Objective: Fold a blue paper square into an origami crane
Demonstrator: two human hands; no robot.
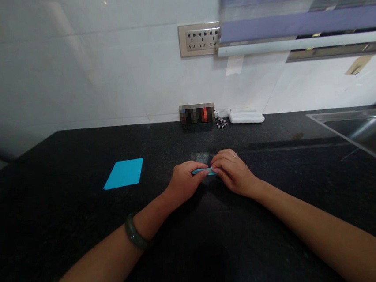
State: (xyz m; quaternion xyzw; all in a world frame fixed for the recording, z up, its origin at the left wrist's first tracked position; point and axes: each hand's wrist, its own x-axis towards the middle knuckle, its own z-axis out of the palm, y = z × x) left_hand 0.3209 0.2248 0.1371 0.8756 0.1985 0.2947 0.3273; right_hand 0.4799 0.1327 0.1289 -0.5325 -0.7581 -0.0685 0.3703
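Between my two hands is a small folded piece of light blue paper, held just above the dark countertop. My left hand pinches its left end between thumb and fingers. On the other end, the thumb and fingers of my right hand are closed, covering much of that side. The fingertips of both hands nearly meet over the paper, so its full folded shape is hidden. To the left of my hands, a flat sheet of blue paper lies on the counter.
Against the wall at the back of the black speckled countertop stand a blurred-out dark box, a small beaded item and a white power strip. A metal sink is set in at the right. Wall sockets are above.
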